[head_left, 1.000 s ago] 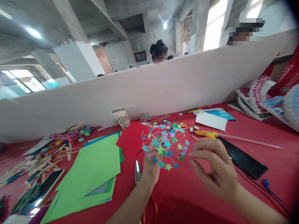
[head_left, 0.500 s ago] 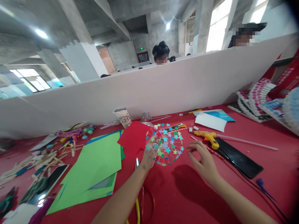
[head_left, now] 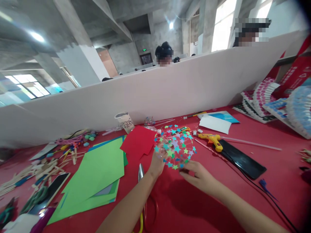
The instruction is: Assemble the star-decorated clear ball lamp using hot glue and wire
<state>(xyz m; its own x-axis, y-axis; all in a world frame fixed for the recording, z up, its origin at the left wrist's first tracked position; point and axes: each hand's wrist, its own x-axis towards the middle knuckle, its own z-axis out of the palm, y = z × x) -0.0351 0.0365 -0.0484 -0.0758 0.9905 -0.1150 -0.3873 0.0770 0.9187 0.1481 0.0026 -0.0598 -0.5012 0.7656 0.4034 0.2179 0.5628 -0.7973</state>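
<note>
A round, clear plastic piece point(head_left: 177, 149) covered with green, blue, teal and purple stars is held above the red table. My left hand point(head_left: 157, 161) grips it from its left side, with the fingers partly hidden behind the stars. At its lower right rim, the thumb and fingers of my right hand point(head_left: 194, 171) are closed on the edge. Scissors point(head_left: 141, 173) with red and yellow handles lie under my left forearm. Just left of the piece is a sheet of red paper point(head_left: 138, 140).
Green paper sheets point(head_left: 99, 171), wooden sticks point(head_left: 46, 168) and a phone point(head_left: 54, 189) lie on the left. A paper cup point(head_left: 124, 121) stands by the white partition point(head_left: 136, 94). On the right are a yellow glue gun point(head_left: 213, 141), its cable and a black slab point(head_left: 240, 158).
My right hand has moved left and down and closed on the rim of the star-covered piece. The piece has shifted slightly right and tilted. The whole view has swung a little.
</note>
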